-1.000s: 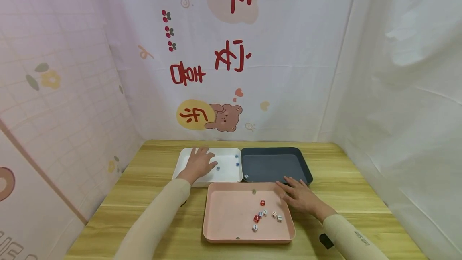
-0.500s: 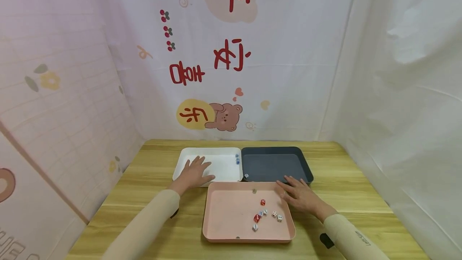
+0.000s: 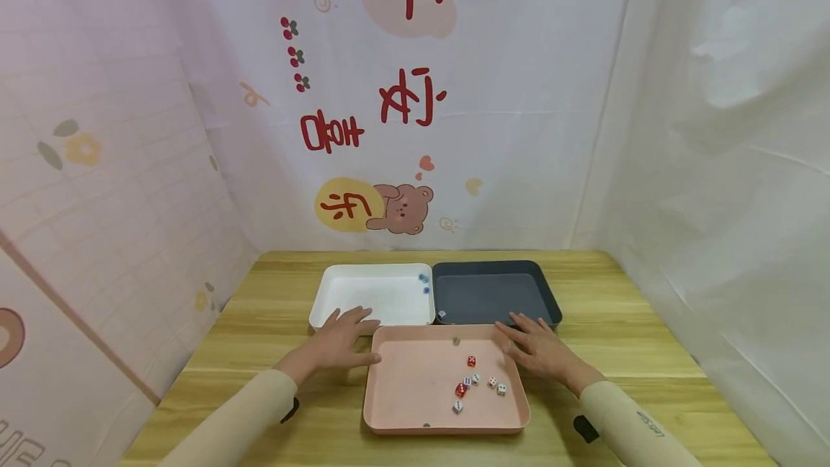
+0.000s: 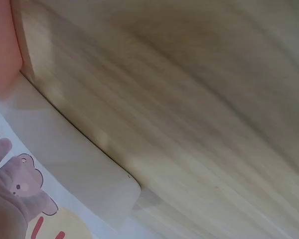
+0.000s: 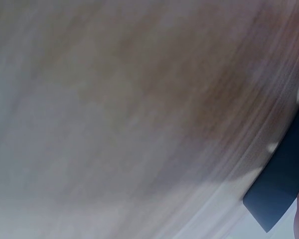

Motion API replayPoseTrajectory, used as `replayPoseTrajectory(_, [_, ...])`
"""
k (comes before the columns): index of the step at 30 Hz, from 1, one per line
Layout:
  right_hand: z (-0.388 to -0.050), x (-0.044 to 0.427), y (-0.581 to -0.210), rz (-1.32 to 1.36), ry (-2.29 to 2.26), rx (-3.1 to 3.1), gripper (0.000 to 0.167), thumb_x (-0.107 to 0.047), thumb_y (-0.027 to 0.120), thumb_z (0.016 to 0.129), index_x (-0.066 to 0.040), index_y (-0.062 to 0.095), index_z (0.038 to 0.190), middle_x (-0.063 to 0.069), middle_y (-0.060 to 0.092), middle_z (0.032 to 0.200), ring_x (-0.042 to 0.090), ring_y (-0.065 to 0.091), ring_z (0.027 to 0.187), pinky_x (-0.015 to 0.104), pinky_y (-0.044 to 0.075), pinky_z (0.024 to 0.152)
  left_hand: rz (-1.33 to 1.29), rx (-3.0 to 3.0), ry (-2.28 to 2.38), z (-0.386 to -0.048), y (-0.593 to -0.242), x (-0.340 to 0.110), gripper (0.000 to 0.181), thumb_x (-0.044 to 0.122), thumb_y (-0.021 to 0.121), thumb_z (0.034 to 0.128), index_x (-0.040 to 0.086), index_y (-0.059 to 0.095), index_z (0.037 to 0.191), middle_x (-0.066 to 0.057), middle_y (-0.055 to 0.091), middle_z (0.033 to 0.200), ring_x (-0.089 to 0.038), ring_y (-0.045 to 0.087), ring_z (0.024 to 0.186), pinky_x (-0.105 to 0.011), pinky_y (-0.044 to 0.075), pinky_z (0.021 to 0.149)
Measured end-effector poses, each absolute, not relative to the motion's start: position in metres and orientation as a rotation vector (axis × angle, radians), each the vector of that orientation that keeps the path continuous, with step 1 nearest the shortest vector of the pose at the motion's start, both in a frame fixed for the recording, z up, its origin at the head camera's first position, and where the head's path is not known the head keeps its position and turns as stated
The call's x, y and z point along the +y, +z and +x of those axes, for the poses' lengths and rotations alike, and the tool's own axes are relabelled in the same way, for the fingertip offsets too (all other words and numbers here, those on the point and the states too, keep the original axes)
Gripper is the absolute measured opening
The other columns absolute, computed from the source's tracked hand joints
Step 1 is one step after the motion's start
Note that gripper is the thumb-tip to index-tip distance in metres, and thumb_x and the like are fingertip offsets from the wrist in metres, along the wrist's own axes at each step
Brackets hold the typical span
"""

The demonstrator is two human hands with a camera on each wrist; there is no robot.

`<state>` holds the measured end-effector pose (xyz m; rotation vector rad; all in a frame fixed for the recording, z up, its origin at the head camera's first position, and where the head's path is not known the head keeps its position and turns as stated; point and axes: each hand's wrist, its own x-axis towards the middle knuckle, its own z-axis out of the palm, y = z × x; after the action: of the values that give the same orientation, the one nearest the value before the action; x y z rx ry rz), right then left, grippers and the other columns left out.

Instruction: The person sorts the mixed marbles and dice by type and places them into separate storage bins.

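My left hand (image 3: 341, 341), fingers spread and holding nothing, is at the near left corner of the white tray (image 3: 379, 294) and the upper left corner of the pink tray (image 3: 408, 388). My right hand (image 3: 540, 352) lies with extended fingers over the pink tray's upper right corner, by the near edge of the dark tray (image 3: 493, 294). Red dice (image 3: 471, 361) and white dice (image 3: 457, 406) lie in the right half of the pink tray. Small blue pieces (image 3: 425, 290) sit at the white tray's right side. One die (image 3: 442, 314) is in the dark tray's near left corner.
The three trays stand on a wooden table (image 3: 311, 424). A printed cloth (image 3: 519, 128) hangs behind the table, and more cloth hangs at both sides. In the left wrist view, the white tray's outer wall (image 4: 79, 149) crosses the lower left.
My left hand has come back from over the white tray toward its near left corner. A blue piece has moved from the tray's middle to the others at the right. My right hand stays in place.
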<state>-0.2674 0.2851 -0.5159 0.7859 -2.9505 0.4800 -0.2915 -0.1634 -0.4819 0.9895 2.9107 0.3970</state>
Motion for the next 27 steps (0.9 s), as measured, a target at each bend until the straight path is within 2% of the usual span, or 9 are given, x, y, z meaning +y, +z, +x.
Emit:
replayPoseTrajectory(5, [-0.267, 0.283, -0.514, 0.812, 0.468, -2.93, 0.053, -0.036, 0.055, 0.101, -0.01, 0.05, 0.147, 0.029, 0.039, 0.149, 0.051, 0.035, 0.137, 0.072, 0.019, 0.108, 1.051, 2.936, 0.359, -0.28, -0.484, -0.171, 0.073, 0.063, 0.065, 0.0853, 0.018, 0.055, 0.142, -0.016, 0.045, 0.148, -0.035, 0.037, 0.139, -0.069, 0.018, 0.111])
replayPoseTrajectory(11, [-0.267, 0.282, -0.513, 0.817, 0.449, -2.916, 0.053, -0.038, 0.054, 0.101, -0.01, 0.051, 0.146, 0.029, 0.041, 0.148, 0.051, 0.036, 0.136, 0.073, 0.022, 0.107, 1.07, 2.901, 0.364, -0.274, -0.49, -0.178, 0.082, 0.066, 0.066, 0.0838, 0.024, 0.044, 0.151, -0.016, 0.043, 0.149, -0.035, 0.037, 0.139, -0.066, 0.024, 0.11])
replayPoseTrajectory(17, [-0.267, 0.283, -0.512, 0.827, 0.458, -2.913, 0.052, -0.035, 0.055, 0.101, -0.009, 0.051, 0.146, 0.03, 0.041, 0.148, 0.052, 0.036, 0.135, 0.073, 0.022, 0.107, 1.099, 2.895, 0.324, -0.276, -0.492, -0.176, 0.084, 0.065, 0.065, 0.0853, 0.018, 0.044, 0.151, -0.016, 0.041, 0.15, -0.037, 0.038, 0.138, -0.066, 0.029, 0.109])
replayPoseTrajectory(21, [-0.268, 0.282, -0.512, 0.818, 0.484, -2.932, 0.052, -0.035, 0.054, 0.102, -0.01, 0.051, 0.146, 0.029, 0.04, 0.149, 0.052, 0.035, 0.136, 0.073, 0.019, 0.108, 1.091, 2.874, 0.292, -0.276, -0.491, -0.175, 0.084, 0.065, 0.062, 0.0869, 0.014, 0.044, 0.151, -0.017, 0.039, 0.152, -0.039, 0.036, 0.138, -0.067, 0.027, 0.109])
replayPoseTrajectory(27, [-0.268, 0.282, -0.513, 0.814, 0.478, -2.924, 0.052, -0.036, 0.055, 0.101, -0.01, 0.052, 0.146, 0.029, 0.041, 0.148, 0.051, 0.037, 0.135, 0.073, 0.021, 0.107, 1.044, 2.852, 0.349, -0.272, -0.491, -0.174, 0.084, 0.063, 0.063, 0.0881, 0.015, 0.04, 0.153, -0.017, 0.035, 0.155, -0.04, 0.034, 0.14, -0.068, 0.024, 0.11])
